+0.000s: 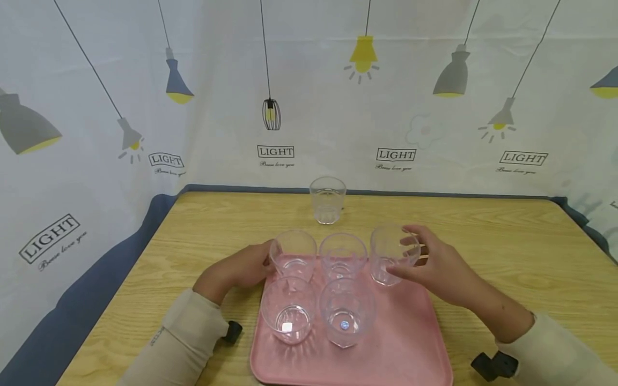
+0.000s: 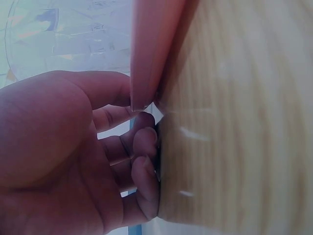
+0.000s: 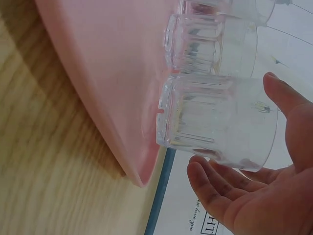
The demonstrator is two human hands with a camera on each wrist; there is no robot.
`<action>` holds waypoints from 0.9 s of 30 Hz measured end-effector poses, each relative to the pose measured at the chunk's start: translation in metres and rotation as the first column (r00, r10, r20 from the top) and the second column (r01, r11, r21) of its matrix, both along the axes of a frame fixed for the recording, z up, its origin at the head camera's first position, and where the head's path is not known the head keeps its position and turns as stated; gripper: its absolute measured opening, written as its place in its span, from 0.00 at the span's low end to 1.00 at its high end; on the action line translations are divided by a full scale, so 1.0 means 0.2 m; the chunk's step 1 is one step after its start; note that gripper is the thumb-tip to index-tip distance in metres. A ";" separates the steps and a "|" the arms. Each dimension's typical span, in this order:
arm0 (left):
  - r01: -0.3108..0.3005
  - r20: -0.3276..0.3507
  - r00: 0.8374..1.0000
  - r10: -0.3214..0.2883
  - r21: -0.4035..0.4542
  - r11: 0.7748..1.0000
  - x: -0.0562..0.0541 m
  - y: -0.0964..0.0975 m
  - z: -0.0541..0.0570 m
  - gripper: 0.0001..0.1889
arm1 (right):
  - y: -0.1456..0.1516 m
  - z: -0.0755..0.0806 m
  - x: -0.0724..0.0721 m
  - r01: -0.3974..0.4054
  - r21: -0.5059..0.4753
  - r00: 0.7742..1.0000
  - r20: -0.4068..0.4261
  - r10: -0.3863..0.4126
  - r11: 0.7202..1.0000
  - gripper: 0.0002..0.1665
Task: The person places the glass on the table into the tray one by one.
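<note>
A pink tray (image 1: 401, 332) carries clear plastic cups: a front left cup (image 1: 289, 311), a front right cup (image 1: 346, 313), a back left cup (image 1: 294, 254) and a back middle cup (image 1: 343, 257). My right hand (image 1: 444, 268) grips another clear cup (image 3: 210, 117) at the tray's back right, thumb on one side and fingers on the other. The cup is upright, its base over the tray's back edge. At the tray's back left corner, my left hand (image 1: 248, 265) pinches the rim (image 2: 151, 54), with the thumb against it and fingers curled beside the table.
One more clear cup (image 1: 328, 201) stands on the wooden table (image 1: 217, 220) behind the tray. A white cloth with printed lamps (image 1: 328, 107) hangs along the table's far side and left. Black wrist devices (image 1: 494, 366) sit by both sleeves.
</note>
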State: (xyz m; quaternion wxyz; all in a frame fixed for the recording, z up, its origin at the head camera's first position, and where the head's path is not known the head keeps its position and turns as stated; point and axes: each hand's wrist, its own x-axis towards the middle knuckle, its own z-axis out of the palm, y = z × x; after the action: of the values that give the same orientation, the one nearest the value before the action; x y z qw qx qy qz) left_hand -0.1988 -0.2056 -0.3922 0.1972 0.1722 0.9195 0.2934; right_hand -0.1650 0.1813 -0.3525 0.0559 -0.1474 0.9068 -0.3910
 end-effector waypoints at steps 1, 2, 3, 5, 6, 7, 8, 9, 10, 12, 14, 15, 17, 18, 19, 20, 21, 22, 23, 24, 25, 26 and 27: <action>0.001 0.001 1.000 -0.001 0.000 1.000 0.00 0.00 0.00 0.05 | 0.00 0.00 0.01 -0.001 -0.002 1.000 -0.003 0.001 1.000 0.53; 0.000 0.002 1.000 0.000 0.000 1.000 0.00 0.00 0.00 0.04 | 0.00 0.00 0.01 -0.002 -0.006 1.000 -0.006 0.002 1.000 0.53; 0.000 0.001 1.000 0.000 -0.001 1.000 0.00 0.00 0.00 0.04 | 0.00 0.00 0.02 -0.002 -0.007 1.000 -0.007 0.002 1.000 0.52; 0.001 -0.001 1.000 -0.001 -0.002 1.000 0.00 0.00 0.00 0.04 | 0.01 0.00 0.03 -0.003 -0.011 1.000 -0.007 0.003 1.000 0.52; 0.001 -0.002 1.000 -0.001 -0.002 1.000 0.00 0.00 0.00 0.04 | 0.01 0.00 0.03 -0.004 -0.014 1.000 -0.008 0.003 1.000 0.52; 0.001 -0.004 1.000 -0.001 -0.002 1.000 0.00 0.00 -0.01 0.04 | 0.01 0.00 0.04 -0.003 -0.014 1.000 -0.007 0.003 1.000 0.52; 0.002 -0.006 1.000 -0.002 -0.001 1.000 0.00 0.00 -0.01 0.04 | 0.01 0.00 0.04 -0.004 -0.014 1.000 -0.005 0.004 1.000 0.52; 0.005 -0.009 1.000 -0.005 0.001 1.000 0.00 0.00 -0.01 0.05 | 0.02 0.00 0.05 -0.004 -0.012 1.000 -0.005 0.004 1.000 0.53; 0.006 -0.009 1.000 -0.006 0.001 1.000 0.00 0.00 -0.01 0.05 | 0.02 -0.01 0.05 -0.003 -0.012 1.000 -0.004 0.003 1.000 0.53; 0.009 -0.009 1.000 -0.009 0.001 1.000 0.00 0.00 0.00 0.04 | 0.02 -0.01 0.05 -0.003 -0.013 1.000 -0.002 0.003 1.000 0.53; 0.010 -0.009 1.000 -0.010 -0.001 1.000 0.00 0.00 0.00 0.04 | 0.02 -0.01 0.06 -0.002 -0.011 1.000 0.003 0.002 1.000 0.53; 0.010 -0.008 1.000 -0.010 -0.002 1.000 0.00 0.00 0.00 0.04 | 0.02 -0.01 0.06 -0.002 -0.011 1.000 0.005 0.002 1.000 0.53; 0.012 -0.011 1.000 -0.012 -0.009 1.000 0.00 0.00 0.00 0.04 | 0.02 -0.01 0.06 -0.002 -0.011 1.000 0.008 0.002 1.000 0.54; 0.011 -0.012 1.000 -0.011 -0.011 1.000 0.00 0.00 0.00 0.04 | 0.02 -0.01 0.07 -0.002 -0.011 1.000 0.008 0.003 1.000 0.54; 0.009 -0.012 1.000 -0.009 -0.011 1.000 0.00 0.00 0.00 0.04 | 0.02 -0.01 0.07 -0.003 -0.011 1.000 0.007 0.003 1.000 0.54; 0.014 -0.016 1.000 -0.014 -0.013 1.000 0.00 0.00 0.00 0.04 | 0.02 -0.01 0.07 -0.004 -0.012 1.000 0.007 0.004 1.000 0.54; 0.016 -0.018 1.000 -0.016 -0.012 1.000 0.00 0.00 0.00 0.04 | 0.02 -0.02 0.07 -0.004 -0.012 1.000 0.005 0.005 1.000 0.54; 0.019 -0.021 1.000 -0.019 -0.012 1.000 0.00 0.00 0.00 0.04 | 0.02 -0.02 0.07 -0.005 -0.011 1.000 0.004 0.005 1.000 0.54; 0.016 -0.020 1.000 -0.017 -0.010 1.000 0.00 0.00 0.00 0.04 | 0.02 -0.02 0.07 -0.005 -0.012 1.000 0.003 0.005 1.000 0.54; 0.020 -0.023 1.000 -0.020 -0.009 1.000 0.00 0.00 0.00 0.05 | 0.02 -0.02 0.07 -0.005 -0.012 1.000 0.004 0.005 1.000 0.53; 0.021 -0.024 0.999 -0.021 -0.008 1.000 0.00 0.00 0.00 0.05 | 0.03 -0.02 0.08 -0.004 -0.012 1.000 0.006 0.004 1.000 0.53; 0.021 -0.024 0.999 -0.022 -0.006 1.000 0.00 0.00 0.00 0.05 | 0.03 -0.03 0.08 -0.003 -0.012 1.000 0.007 0.003 1.000 0.53; 0.017 -0.020 1.000 -0.017 -0.004 1.000 0.00 0.01 0.00 0.05 | 0.03 -0.03 0.08 -0.002 -0.012 1.000 0.008 0.002 1.000 0.53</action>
State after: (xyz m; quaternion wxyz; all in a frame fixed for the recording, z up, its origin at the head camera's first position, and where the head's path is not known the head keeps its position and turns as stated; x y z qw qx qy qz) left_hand -0.1991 -0.2045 -0.3924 0.1907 0.1828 0.9204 0.2881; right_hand -0.1497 0.1868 -0.3583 0.0592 -0.1470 0.9040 -0.3970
